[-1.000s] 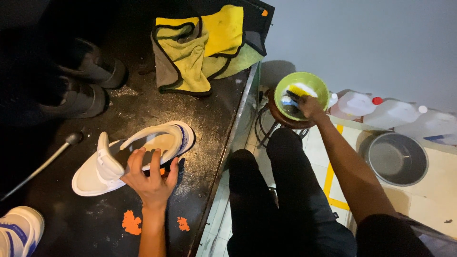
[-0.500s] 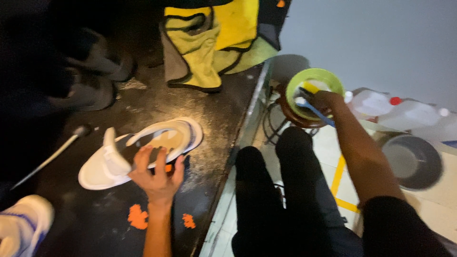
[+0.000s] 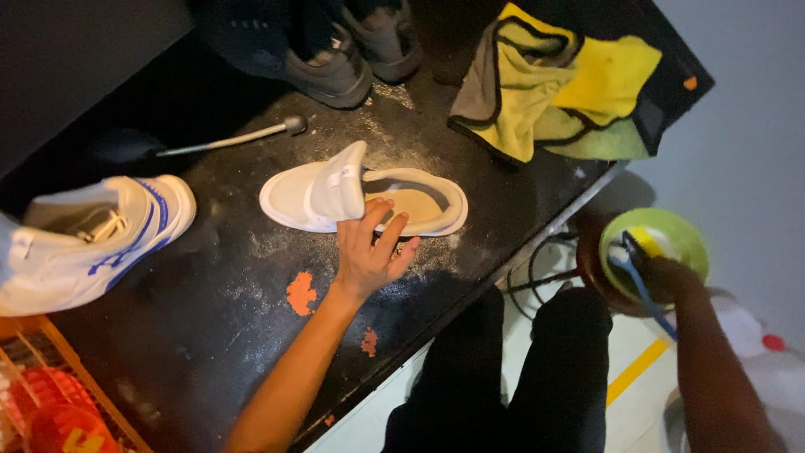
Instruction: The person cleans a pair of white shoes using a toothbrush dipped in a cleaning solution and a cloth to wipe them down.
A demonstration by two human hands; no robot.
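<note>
Looking down: you face a dark, dusty worktop [image 3: 210,327].
Bowl: a round green bowl [image 3: 683,239] sits off the worktop's right edge, holding something yellow.
Right hand: your right hand [image 3: 662,277] rests at the bowl's rim, fingers clenched around a blue-handled brush [image 3: 639,281] whose head dips into the bowl.
Left hand: your left hand [image 3: 369,247] lies open, fingers spread, fingertips touching the white shoe [image 3: 360,197] at mid-worktop.
Shoe: smooth white upper, tan insole, tongue raised.
Nearby: yellow-and-grey cloths [image 3: 558,88], a white-and-blue sneaker [image 3: 92,235], dark shoes [image 3: 331,50].
</note>
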